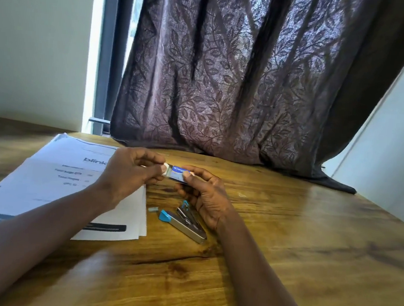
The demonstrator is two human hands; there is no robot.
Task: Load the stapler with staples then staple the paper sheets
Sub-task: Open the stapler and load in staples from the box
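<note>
Both hands are raised just above the wooden table and meet at a small blue staple box. The right hand grips the box's right end between thumb and fingers, palm turned inward, knuckles toward the camera. The left hand pinches the white inner tray that projects from the box's left end; its fingers are curled and the wrist is bent slightly downward. Both forearms enter from the bottom edge of the frame and converge toward the box.

The box's long axis runs roughly left to right, tilted slightly down toward the right hand. The open end with the tray faces the left hand.

The stapler lies on the table directly below and just in front of the right hand, partly covered by that hand's heel. It is hinged open. Its long axis runs diagonally, with the blue cap end pointing near-left and the metal end pointing near-right. A small grey-blue piece lies just left of the blue cap, apart from it.

The paper sheets lie flat on the table under and beyond the left forearm, their right edge near the stapler. A dark patterned curtain hangs behind the table, its hem resting on the tabletop.
</note>
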